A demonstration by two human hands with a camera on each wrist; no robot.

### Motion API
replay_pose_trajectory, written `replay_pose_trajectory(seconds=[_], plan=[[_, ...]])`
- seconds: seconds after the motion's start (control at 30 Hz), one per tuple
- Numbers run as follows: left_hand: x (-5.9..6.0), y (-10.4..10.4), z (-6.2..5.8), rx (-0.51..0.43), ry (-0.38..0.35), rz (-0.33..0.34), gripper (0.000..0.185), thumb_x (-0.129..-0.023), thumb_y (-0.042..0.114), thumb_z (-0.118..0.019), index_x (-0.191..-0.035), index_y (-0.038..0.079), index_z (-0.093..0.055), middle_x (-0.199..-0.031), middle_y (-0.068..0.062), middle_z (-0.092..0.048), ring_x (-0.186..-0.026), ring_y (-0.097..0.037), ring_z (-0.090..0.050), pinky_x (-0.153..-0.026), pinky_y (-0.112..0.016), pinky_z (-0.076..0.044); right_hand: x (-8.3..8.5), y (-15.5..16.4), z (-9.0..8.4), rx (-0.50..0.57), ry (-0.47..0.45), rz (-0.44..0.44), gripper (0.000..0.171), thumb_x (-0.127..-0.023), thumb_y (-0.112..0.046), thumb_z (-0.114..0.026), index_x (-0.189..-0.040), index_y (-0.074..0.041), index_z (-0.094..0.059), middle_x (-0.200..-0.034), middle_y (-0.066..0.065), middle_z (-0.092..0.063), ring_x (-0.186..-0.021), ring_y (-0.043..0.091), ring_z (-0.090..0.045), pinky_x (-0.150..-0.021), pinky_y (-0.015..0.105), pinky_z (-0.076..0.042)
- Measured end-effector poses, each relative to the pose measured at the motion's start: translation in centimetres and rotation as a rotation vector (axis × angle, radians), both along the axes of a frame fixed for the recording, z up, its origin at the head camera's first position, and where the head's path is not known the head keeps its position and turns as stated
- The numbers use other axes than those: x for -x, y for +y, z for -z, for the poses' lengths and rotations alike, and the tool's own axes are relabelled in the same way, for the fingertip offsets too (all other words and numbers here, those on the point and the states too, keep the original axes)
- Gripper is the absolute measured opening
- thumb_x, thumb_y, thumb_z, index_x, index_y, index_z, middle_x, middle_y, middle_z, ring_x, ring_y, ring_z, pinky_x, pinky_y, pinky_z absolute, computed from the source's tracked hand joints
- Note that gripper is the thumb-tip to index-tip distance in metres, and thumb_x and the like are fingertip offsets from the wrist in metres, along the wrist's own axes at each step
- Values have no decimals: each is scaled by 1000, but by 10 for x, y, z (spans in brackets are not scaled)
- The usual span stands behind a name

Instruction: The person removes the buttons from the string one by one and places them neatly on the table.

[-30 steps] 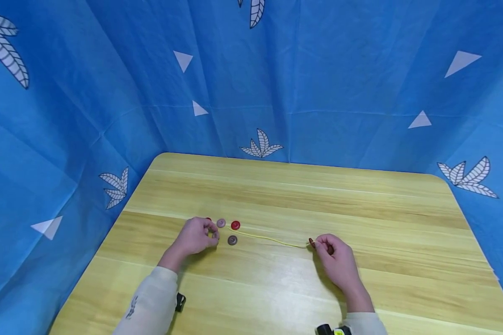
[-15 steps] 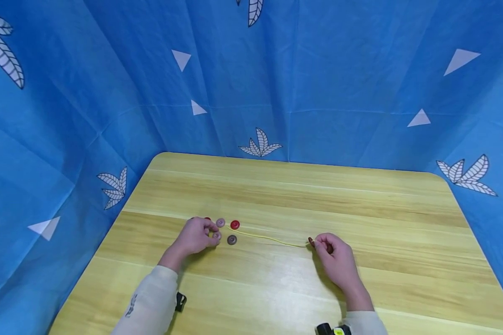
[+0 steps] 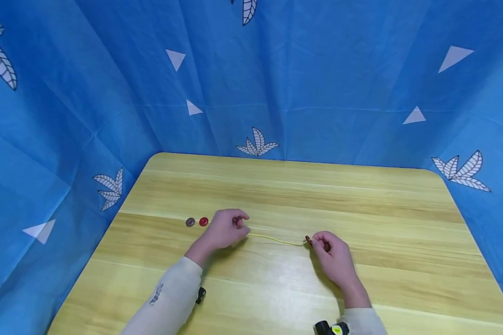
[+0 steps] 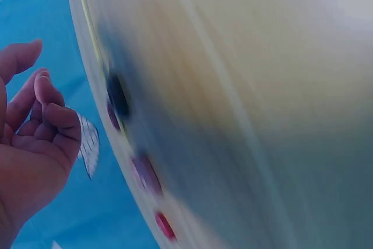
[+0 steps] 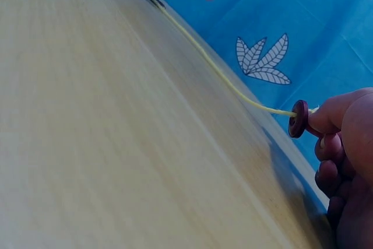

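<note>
My right hand (image 3: 336, 258) pinches the end of a yellow string (image 5: 247, 100). A dark red-brown button (image 5: 299, 119) is threaded on it, right at the fingertips. The string runs slackly leftward toward the other buttons. My left hand (image 3: 227, 229) hovers over them with thumb and forefinger apart and nothing between; it hides several buttons in the head view. In the left wrist view a dark button (image 4: 118, 94), a mauve button (image 4: 146, 173) and a red button (image 4: 165, 225) lie below that hand, blurred.
A brown button (image 3: 190, 222) and another red button (image 3: 203, 221) lie left of the left hand on the wooden table (image 3: 302, 288). A blue curtain (image 3: 339, 83) hangs behind and to the left of the table.
My left hand has moved right, away from the mauve button by its fingertips, uncovering the brown and red buttons at the left. The right hand keeps its pinch on the string, nearly still.
</note>
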State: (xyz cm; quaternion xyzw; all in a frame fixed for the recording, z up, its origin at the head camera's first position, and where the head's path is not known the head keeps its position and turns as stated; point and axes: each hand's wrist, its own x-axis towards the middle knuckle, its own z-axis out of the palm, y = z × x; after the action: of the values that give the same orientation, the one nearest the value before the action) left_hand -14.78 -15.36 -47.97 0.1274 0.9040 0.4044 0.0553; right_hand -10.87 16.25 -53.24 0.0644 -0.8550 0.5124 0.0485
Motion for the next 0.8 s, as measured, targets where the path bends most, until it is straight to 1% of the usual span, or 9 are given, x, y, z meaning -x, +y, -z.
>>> replay_pose_trajectory(seconds=[0.1, 0.17, 0.2, 0.23, 0.33, 0.47, 0.57, 0.67, 0.8], plan=[[2, 22, 1, 22, -12, 55, 26, -85, 12, -78, -109, 4, -72, -80, 7, -58, -69, -9, -56, -76, -43, -48, 0, 0, -1, 7, -1, -4, 13, -94, -2, -66, -85, -11, -65, -69, -2, -50, -65, 15, -48, -59, 27, -41], [3, 37, 1, 40, -31, 89, 25, -86, 13, -78, -109, 5, -73, -82, 7, -58, -71, -8, -56, -77, -39, -48, 0, 0, -1, 13, -2, -6, 14, -94, -1, -66, -85, -11, -64, -70, -2, -50, -65, 15, -48, -59, 27, -40], [3, 44, 2, 36, -41, 115, 24, -87, 12, -78, -108, 4, -73, -81, 6, -58, -72, -9, -56, -76, -35, -50, -1, 0, -2, 14, 1, -9, 13, -94, -2, -66, -85, -11, -64, -70, -2, -49, -65, 15, -48, -59, 27, -40], [3, 51, 3, 32, -50, 140, 23, -87, 11, -77, -108, 2, -73, -81, 5, -57, -72, -10, -55, -72, -31, -51, -1, 0, -2, 14, -2, -7, 13, -94, -2, -66, -85, -11, -64, -70, -2, -50, -65, 15, -48, -59, 27, -40], [2, 69, 6, 58, -50, 180, 21, -88, 12, -77, -106, 3, -74, -79, 6, -57, -73, -8, -55, -74, -25, -49, -2, -1, -2, 12, -14, -4, 12, -95, -4, -66, -86, -11, -65, -70, -2, -50, -66, 15, -48, -59, 27, -41], [2, 89, 10, 94, -36, 208, 20, -87, 13, -78, -105, 3, -76, -75, 10, -58, -72, -5, -55, -79, -23, -48, -2, 0, -1, 10, -23, -2, 11, -95, -5, -66, -86, -11, -65, -70, -2, -50, -66, 16, -49, -60, 27, -41], [2, 101, 11, 98, -58, 216, 20, -87, 14, -79, -104, 3, -76, -73, 11, -58, -71, -3, -55, -80, -22, -49, -2, 0, -3, 9, -23, -1, 12, -95, -5, -66, -86, -12, -65, -71, -2, -50, -66, 16, -49, -59, 28, -41], [2, 110, 12, 94, -91, 213, 18, -86, 14, -81, -100, 4, -76, -70, 10, -58, -68, -3, -54, -78, -21, -48, -2, 1, -4, 11, -24, 1, 12, -95, -4, -66, -86, -12, -65, -70, -2, -51, -66, 16, -49, -60, 28, -41], [2, 121, 12, 111, -94, 217, 16, -84, 15, -82, -95, 6, -77, -66, 10, -56, -64, -3, -52, -74, -19, -47, -2, 2, -4, 28, -26, 4, 11, -95, -4, -66, -86, -10, -66, -70, -2, -51, -65, 15, -49, -60, 27, -41]])
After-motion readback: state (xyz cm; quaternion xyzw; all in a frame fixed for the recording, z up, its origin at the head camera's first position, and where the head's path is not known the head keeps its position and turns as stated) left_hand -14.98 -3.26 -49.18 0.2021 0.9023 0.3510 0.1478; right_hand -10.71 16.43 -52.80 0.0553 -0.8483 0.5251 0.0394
